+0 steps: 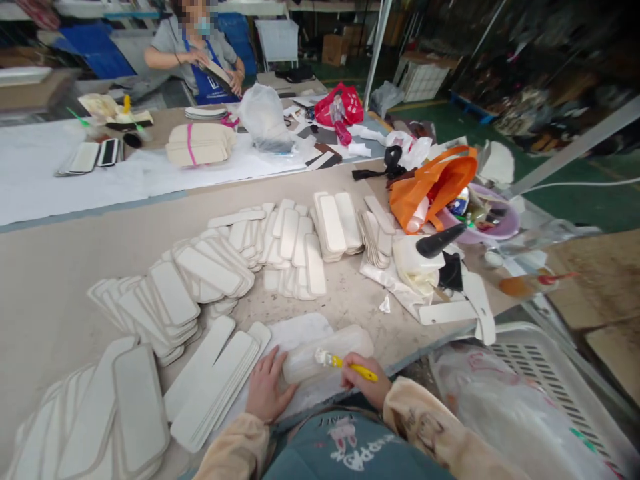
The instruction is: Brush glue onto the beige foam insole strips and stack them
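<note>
A yellow-handled brush (354, 367) is gripped in my right hand (369, 380), its bristles coated with something white. The bristles lie over a long pale panel with rounded ends (345, 343), which looks shiny. My left hand (270, 387) rests at the left end of that panel, fingers spread and pressed down flat. Under the panel is a whitish sheet (305, 328). Just left of my left hand lies a stack of long white rounded panels (217, 390).
More panel piles (170, 293) spread across the left and middle of the table. To the right are an orange bag (433, 187), a lilac basin (500, 217) and a black cone-shaped piece (440, 241). A white crate (565, 380) stands beside the table. Across it, a person (207, 60) holds a panel.
</note>
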Demonstrator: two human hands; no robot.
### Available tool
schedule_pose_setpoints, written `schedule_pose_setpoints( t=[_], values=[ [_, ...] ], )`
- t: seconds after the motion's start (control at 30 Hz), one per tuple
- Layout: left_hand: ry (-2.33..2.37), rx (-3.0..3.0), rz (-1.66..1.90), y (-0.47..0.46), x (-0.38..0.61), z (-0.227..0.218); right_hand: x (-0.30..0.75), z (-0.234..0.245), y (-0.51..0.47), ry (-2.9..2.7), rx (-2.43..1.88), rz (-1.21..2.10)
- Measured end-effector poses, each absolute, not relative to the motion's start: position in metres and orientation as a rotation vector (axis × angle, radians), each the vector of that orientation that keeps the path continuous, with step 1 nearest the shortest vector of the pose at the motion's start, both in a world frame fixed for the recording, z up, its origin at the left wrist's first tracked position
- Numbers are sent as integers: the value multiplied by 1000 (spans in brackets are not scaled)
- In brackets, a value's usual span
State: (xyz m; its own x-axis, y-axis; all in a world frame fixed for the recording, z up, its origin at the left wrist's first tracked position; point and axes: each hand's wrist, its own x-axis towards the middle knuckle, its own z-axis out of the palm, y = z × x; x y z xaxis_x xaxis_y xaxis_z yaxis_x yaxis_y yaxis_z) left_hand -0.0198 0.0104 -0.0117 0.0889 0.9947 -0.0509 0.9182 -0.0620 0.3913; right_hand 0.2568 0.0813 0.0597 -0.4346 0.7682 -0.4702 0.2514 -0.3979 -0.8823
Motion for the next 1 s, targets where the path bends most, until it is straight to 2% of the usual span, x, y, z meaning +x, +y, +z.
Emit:
schedule_pose_setpoints(
  t=[0.23,0.5,0.77,1.0],
  values=[
    [1884,2028,393,7,-19,-16,194,50,79,-1485,-1221,2113],
    [1905,1989,447,9,-18,-16,205,47,82,-1371,-1365,2000],
    [1878,2029,432,10,-20,-19,185,46,79,-1284,-1312,2128],
    [1888,2092,420,9,-23,-30,199,46,83,-1103,-1478,2003]
  ],
)
